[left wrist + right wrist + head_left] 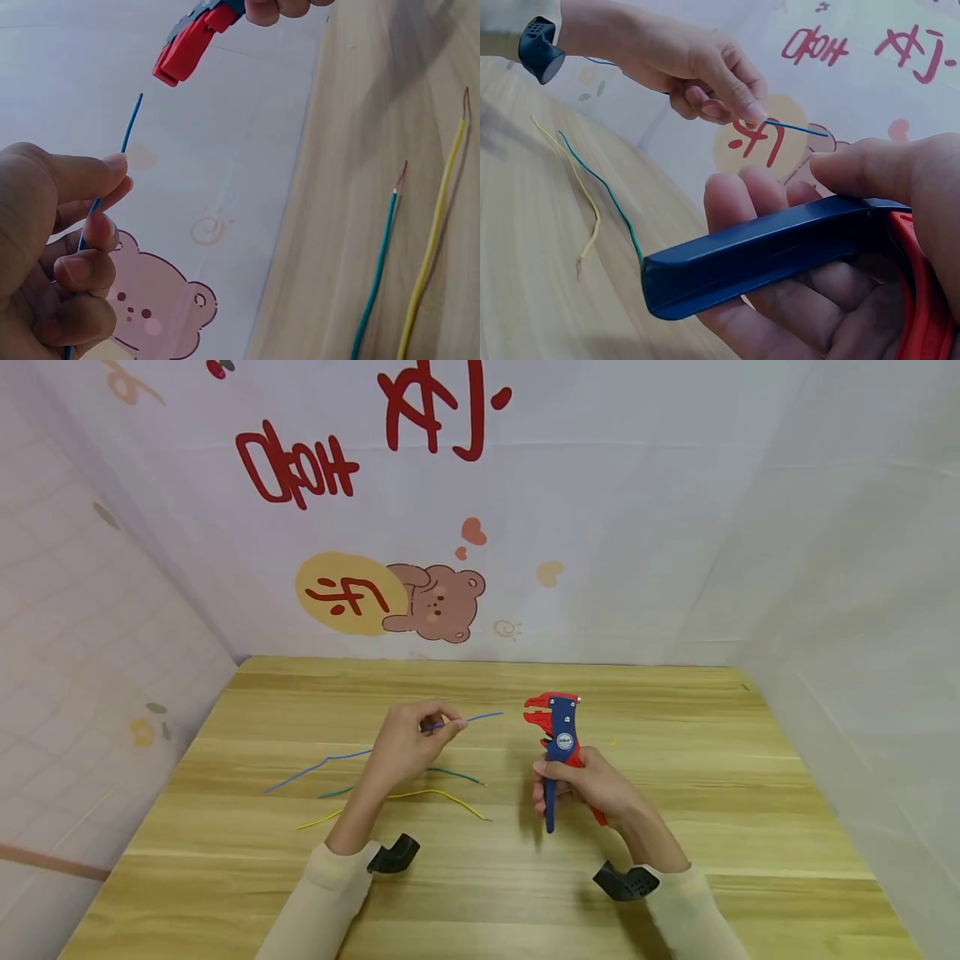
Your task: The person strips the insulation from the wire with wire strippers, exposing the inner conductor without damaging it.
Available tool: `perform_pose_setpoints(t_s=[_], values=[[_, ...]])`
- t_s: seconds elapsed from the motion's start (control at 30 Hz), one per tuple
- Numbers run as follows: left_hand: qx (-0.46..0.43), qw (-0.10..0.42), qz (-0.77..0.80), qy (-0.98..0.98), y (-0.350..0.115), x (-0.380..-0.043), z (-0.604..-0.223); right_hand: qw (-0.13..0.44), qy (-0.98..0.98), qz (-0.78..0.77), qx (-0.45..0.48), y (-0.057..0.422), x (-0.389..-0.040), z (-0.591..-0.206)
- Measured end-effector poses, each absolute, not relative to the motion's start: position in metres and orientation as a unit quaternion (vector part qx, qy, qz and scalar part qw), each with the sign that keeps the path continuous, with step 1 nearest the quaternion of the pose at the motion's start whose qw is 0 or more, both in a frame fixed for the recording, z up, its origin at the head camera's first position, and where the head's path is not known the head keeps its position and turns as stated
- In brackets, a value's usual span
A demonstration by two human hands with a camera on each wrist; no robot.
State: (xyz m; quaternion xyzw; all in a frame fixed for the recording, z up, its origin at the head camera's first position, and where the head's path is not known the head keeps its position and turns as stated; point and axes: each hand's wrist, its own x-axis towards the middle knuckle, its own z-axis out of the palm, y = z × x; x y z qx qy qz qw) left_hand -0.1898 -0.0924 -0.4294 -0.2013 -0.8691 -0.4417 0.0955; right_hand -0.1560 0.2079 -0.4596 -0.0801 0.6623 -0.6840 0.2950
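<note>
A blue wire [486, 716] is pinched between the thumb and fingers of my left hand [411, 739], its free end pointing right. In the left wrist view that end of the blue wire [133, 120] stands just short of the tool's red jaws. My right hand [592, 783] grips a red and blue wire stripper [562, 727] held upright, its jaws facing left with a gap between them. The right wrist view shows the stripper's blue handle [765, 244] lying across the fingers. The far part of the blue wire trails left behind my left hand.
A green wire [459, 774] and a yellow wire [438, 792] lie on the wooden table [465, 893], partly behind the left forearm. Both have bare copper at their right ends. Small yellow and green scraps lie at the right. A printed cloth wall [637, 568] stands behind.
</note>
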Motion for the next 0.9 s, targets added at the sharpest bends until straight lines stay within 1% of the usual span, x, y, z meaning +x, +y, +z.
perform_pose_setpoints(t_s=[0.27, 0.43, 0.63, 0.9], values=[[-0.217, 0.105, -0.450, -0.860, -0.092, -0.181, -0.419, 0.297, 0.662, -0.681, -0.099, 0.200, -0.148, -0.453], [-0.227, 0.108, -0.461, -0.851, -0.089, -0.179, -0.416, 0.290, 0.670, -0.674, -0.113, 0.200, -0.146, -0.448], [-0.230, 0.115, -0.461, -0.849, -0.088, -0.177, -0.415, 0.296, 0.672, -0.667, -0.124, 0.198, -0.146, -0.447], [-0.225, 0.106, -0.469, -0.848, -0.085, -0.176, -0.411, 0.300, 0.663, -0.669, -0.152, 0.197, -0.144, -0.443]])
